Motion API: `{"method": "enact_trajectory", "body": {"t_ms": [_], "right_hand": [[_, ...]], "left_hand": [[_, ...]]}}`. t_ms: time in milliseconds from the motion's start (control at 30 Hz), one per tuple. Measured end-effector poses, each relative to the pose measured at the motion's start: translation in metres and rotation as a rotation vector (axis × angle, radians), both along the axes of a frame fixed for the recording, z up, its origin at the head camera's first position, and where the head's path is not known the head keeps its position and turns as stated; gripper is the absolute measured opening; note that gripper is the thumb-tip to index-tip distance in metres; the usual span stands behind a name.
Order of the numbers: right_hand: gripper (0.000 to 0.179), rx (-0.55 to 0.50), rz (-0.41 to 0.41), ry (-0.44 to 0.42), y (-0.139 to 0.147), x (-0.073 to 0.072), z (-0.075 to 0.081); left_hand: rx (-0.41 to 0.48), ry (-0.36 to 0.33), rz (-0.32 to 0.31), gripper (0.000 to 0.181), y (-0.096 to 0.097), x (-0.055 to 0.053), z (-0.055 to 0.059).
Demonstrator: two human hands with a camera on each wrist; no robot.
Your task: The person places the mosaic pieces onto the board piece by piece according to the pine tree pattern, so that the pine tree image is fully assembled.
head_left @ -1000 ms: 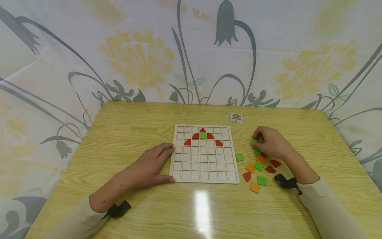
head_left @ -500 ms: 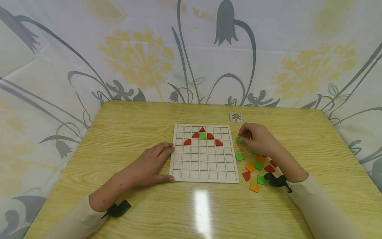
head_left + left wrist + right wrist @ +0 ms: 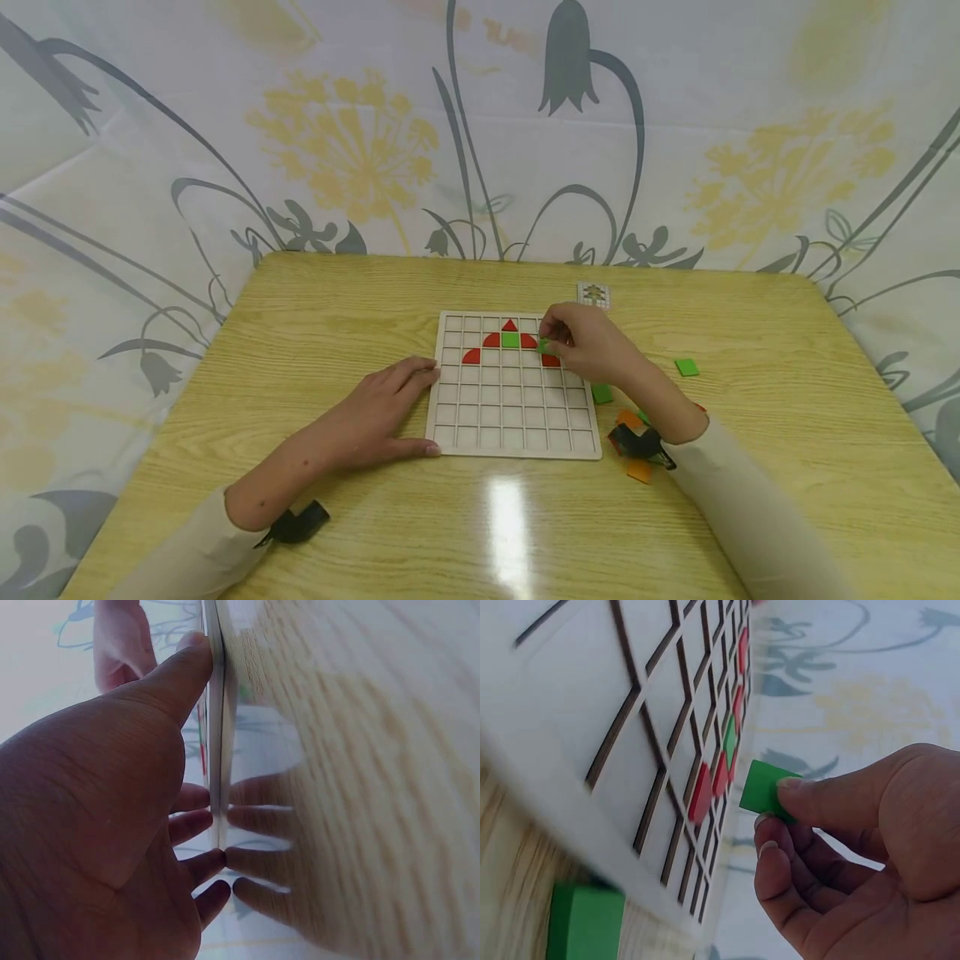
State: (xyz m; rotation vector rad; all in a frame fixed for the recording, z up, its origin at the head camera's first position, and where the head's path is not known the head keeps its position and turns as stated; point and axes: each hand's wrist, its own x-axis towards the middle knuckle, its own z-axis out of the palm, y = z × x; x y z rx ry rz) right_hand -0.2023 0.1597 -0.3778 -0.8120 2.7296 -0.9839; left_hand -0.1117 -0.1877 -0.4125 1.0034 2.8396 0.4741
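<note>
My right hand (image 3: 592, 343) pinches a green square tile (image 3: 765, 787) between thumb and fingers, held over the upper right of the white grid board (image 3: 480, 417). My left hand (image 3: 375, 417) rests along the board's left edge, fingers spread and fairly straight, thumb (image 3: 184, 671) at the near corner. Set in the board are a red triangle (image 3: 509, 326) at the top, a green square (image 3: 510, 340) below it, and red quarter-round tiles (image 3: 471, 357) to either side. In the head view the held tile overlaps the rightmost red quarter-round.
Right of the board, partly under my right forearm, lie loose orange tiles (image 3: 639, 472) and green ones. A green tile (image 3: 602, 393) sits at the board's right edge, another green tile (image 3: 686, 367) farther right. A small pattern card (image 3: 593, 295) lies behind the board.
My right hand has carried the green square tile from the loose pile leftward to above the board. Another green tile now shows where that hand was. My left hand has stayed put.
</note>
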Motion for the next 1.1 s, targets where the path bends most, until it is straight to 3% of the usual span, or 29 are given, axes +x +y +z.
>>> {"method": "enact_trajectory", "body": {"t_ms": [300, 600, 933, 1100], "right_hand": [[0.008, -0.037, 0.062, -0.021, -0.033, -0.002, -0.003], [0.011, -0.005, 0.094, -0.041, -0.059, -0.009, -0.006], [0.011, 0.030, 0.074, -0.033, -0.071, -0.010, -0.013], [0.011, 0.068, 0.078, 0.018, -0.072, -0.008, -0.017]], "left_hand": [[-0.001, -0.005, 0.002, 0.101, 0.000, 0.000, 0.001], [-0.001, -0.018, 0.009, 0.100, 0.000, -0.001, 0.001], [0.001, -0.006, 0.006, 0.100, 0.001, 0.000, 0.003], [-0.001, -0.006, 0.006, 0.100, 0.000, 0.000, 0.003]]}}
